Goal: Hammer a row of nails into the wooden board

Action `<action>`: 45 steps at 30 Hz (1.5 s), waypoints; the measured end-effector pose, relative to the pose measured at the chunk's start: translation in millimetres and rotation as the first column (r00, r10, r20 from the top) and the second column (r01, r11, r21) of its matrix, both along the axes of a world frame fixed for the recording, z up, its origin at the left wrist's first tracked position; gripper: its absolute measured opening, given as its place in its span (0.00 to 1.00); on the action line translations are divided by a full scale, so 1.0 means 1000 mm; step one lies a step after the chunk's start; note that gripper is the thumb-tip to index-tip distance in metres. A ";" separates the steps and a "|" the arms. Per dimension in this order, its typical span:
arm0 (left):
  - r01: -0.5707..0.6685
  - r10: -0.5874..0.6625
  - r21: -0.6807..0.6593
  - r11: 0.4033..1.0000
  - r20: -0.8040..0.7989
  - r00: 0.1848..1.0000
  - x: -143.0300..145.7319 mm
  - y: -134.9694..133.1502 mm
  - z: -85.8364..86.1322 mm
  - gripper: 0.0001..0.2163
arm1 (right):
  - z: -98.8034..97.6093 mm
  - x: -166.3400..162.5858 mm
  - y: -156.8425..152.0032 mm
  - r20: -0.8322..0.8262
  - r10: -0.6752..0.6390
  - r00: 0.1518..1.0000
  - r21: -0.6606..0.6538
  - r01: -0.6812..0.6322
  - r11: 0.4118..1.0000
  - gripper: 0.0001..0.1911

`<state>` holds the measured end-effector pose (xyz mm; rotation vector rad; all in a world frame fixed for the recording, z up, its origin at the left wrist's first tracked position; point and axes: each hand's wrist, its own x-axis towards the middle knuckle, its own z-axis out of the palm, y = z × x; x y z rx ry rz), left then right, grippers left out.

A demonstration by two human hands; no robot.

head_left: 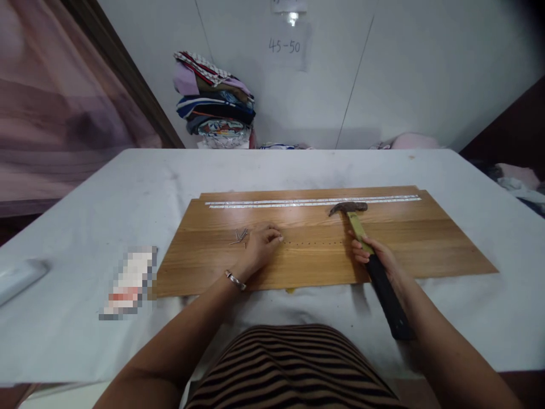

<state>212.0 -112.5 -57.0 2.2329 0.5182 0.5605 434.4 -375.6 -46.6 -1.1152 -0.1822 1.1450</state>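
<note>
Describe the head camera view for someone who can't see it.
A person's right hand holds a claw hammer over a wooden board on a white table. The left hand is at the board, between loose nails and a row of dark dots.

The board is wood, grain showing, smooth with a soft sheen. On its left half, the nails are bright metal. Over its right half, the hammer has a dull, rough-looking metal head and a matt grip resembling rubber. Along the board's far side, the strips look glossy; paper or plastic, I cannot tell. By its near edge, the bracelet is shiny metal. Beneath it, the table cover looks like matt, creased cloth. Beyond it stand folded cloths and a smooth wall.
</note>
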 end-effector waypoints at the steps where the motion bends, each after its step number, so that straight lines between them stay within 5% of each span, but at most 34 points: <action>1: 0.005 -0.004 0.020 1.000 -0.005 1.000 0.001 -0.001 -0.001 0.08 | -0.001 0.001 0.000 -0.011 -0.001 1.000 0.002 0.001 1.000 0.11; 10: 0.034 -0.019 0.162 0.986 -0.092 0.996 0.001 -0.007 0.000 0.07 | -0.001 0.002 -0.001 -0.054 -0.031 0.998 -0.013 0.031 0.999 0.13; 16: 0.090 -0.067 0.219 0.971 -0.113 0.991 -0.001 -0.014 0.006 0.06 | 0.004 -0.007 0.002 0.187 0.003 0.982 -0.008 -0.002 1.000 0.16; 19: 0.087 -0.069 0.188 0.978 -0.101 0.992 0.000 -0.013 0.003 0.06 | 0.019 -0.022 0.001 0.382 -0.086 0.920 0.005 0.091 0.996 0.21; 24: 0.088 -0.076 0.158 0.983 -0.080 0.994 0.001 -0.011 -0.002 0.06 | 0.064 -0.043 -0.001 0.570 -0.183 0.801 0.034 0.199 0.979 0.14; 27: 0.070 -0.058 0.149 0.986 -0.082 0.995 0.001 -0.011 -0.004 0.06 | 0.078 -0.046 0.000 0.488 -0.129 0.864 0.116 0.082 0.990 0.18; 31: 0.052 -0.040 0.133 0.990 -0.088 0.995 0.002 -0.012 -0.005 0.06 | 0.072 -0.052 0.010 0.383 0.206 0.900 -0.018 -0.215 0.976 0.29; 35: 0.039 -0.028 0.124 0.991 -0.088 0.996 0.002 -0.013 -0.004 0.05 | 0.065 -0.071 0.027 0.532 0.103 0.840 -0.102 -0.057 0.993 0.22; 41: 0.026 -0.014 0.138 0.990 -0.081 0.997 0.001 -0.014 -0.002 0.04 | 0.058 -0.093 0.044 0.517 0.238 0.822 -0.114 -0.210 0.971 0.40; 45: 0.022 -0.012 0.147 0.989 -0.069 0.998 0.000 -0.014 -0.003 0.04 | 0.046 -0.102 0.041 0.566 0.248 0.786 -0.229 -0.139 0.963 0.44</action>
